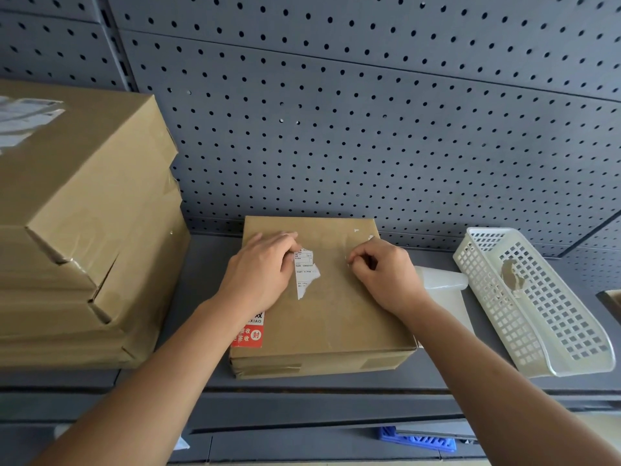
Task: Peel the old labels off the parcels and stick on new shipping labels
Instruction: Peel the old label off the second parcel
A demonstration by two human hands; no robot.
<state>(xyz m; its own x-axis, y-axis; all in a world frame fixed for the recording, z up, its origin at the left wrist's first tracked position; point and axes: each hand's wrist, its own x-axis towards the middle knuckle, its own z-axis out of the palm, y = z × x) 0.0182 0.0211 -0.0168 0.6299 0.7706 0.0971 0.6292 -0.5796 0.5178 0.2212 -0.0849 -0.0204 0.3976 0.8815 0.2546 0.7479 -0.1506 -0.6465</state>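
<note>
A brown cardboard parcel [332, 307] lies flat on the grey shelf [201, 284]. A torn remnant of a white printed label [305, 270] sticks to its top, and a red and white seal sticker [250, 332] sits at its near left edge. My left hand [260, 267] rests on the parcel's top with its fingers straight, its fingertips at the label remnant's left edge. My right hand [383, 269] sits on the right part of the top with fingers curled, fingertips pinched together at the cardboard; what they pinch is too small to tell.
A stack of larger cardboard boxes [80, 230] stands at the left. A white plastic lattice basket [534, 301] with a scrap of peeled paper inside lies at the right, with a white backing sheet [440, 280] beside the parcel. A grey pegboard wall [369, 129] rises behind.
</note>
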